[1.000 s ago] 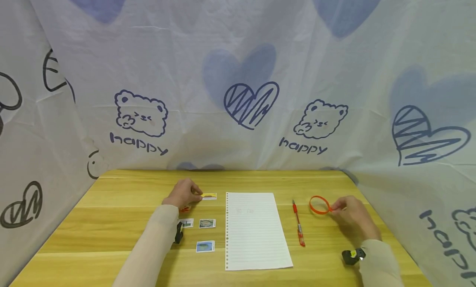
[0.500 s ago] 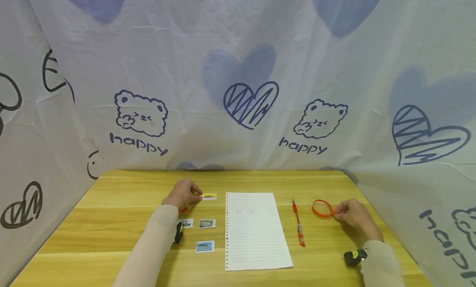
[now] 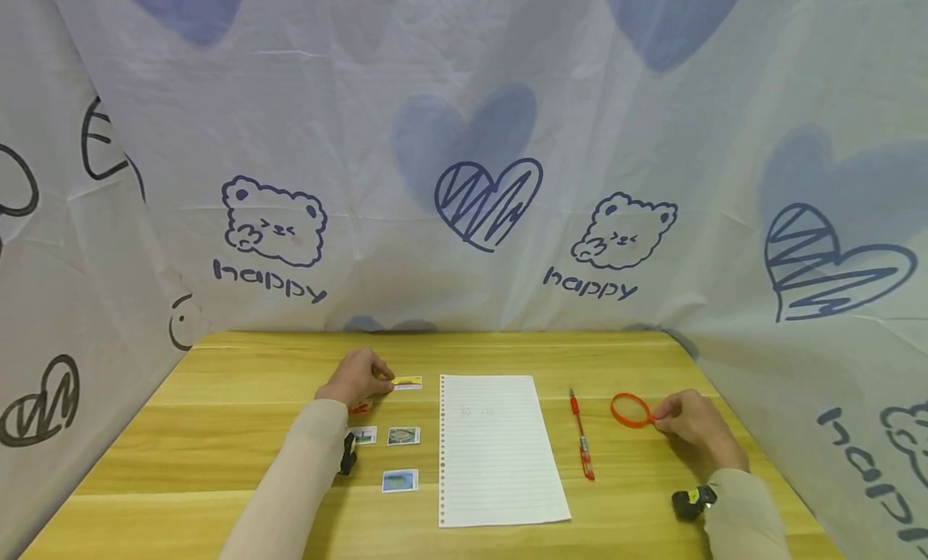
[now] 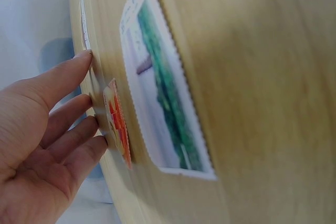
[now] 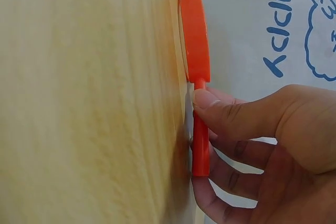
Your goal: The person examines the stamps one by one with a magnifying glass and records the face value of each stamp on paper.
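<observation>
At the far left of the paper, my left hand point(image 3: 358, 378) rests by a yellow stamp point(image 3: 408, 383), fingertips at its left edge. In the left wrist view its thumb and loosely bent fingers touch the table, and nothing shows gripped between them. A red stamp point(image 4: 118, 124) and a green landscape stamp point(image 4: 163, 93) lie close by; the head view shows them partly covered by the hand and arm. My right hand point(image 3: 694, 423) holds an orange magnifying glass point(image 5: 195, 38) by its handle point(image 5: 200, 148), thumb on one side and fingers behind. Its round frame faces upward, low over the table.
A lined sheet of paper point(image 3: 500, 455) with faint writing near its top lies in the middle. Right of it is a red pen point(image 3: 582, 439). Two more stamps, one greenish point(image 3: 403, 436) and one blue point(image 3: 400, 480), lie left of the sheet. A printed curtain point(image 3: 391, 246) hangs behind the table.
My right hand has shifted slightly to the right and a little nearer, taking the magnifying glass with it. The left hand and the stamps have stayed put.
</observation>
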